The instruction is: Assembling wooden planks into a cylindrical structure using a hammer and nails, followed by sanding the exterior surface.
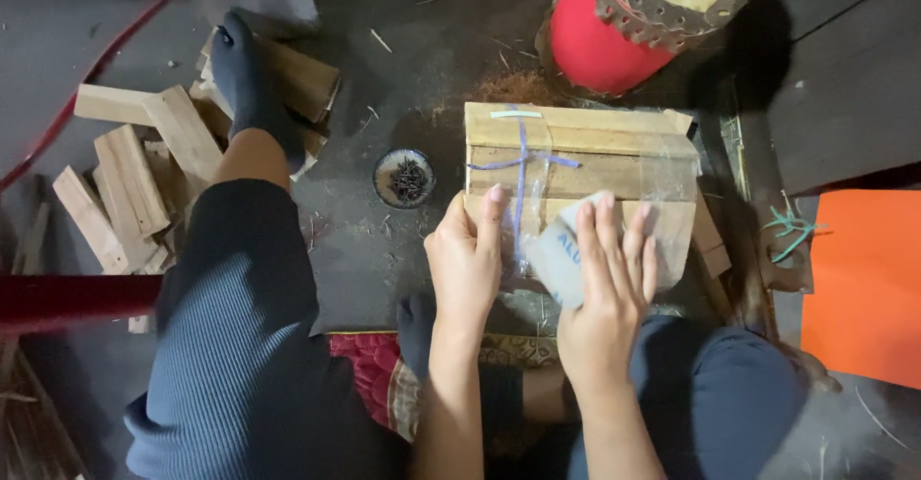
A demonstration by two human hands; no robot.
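We steadied the wooden block (585,149), its long axis crosswise just ahead, with our left hand (465,259), fingers curled on its near edge; our right hand (609,279), fingers spread, pressed sandpaper (561,250) flat.

A clear plastic-wrapped wooden bundle (585,159) lies on the floor, tied with blue string.

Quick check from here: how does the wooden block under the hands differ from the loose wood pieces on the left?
The wooden block is one squared stack, wrapped in clear film and crossed by blue lines; the loose wood pieces are bare, separate slats lying at different angles. The block is held by the left hand, while the right hand presses a pale sheet on it; the pieces touch only a dark-socked foot. Both are pale, unfinished wood on the floor.
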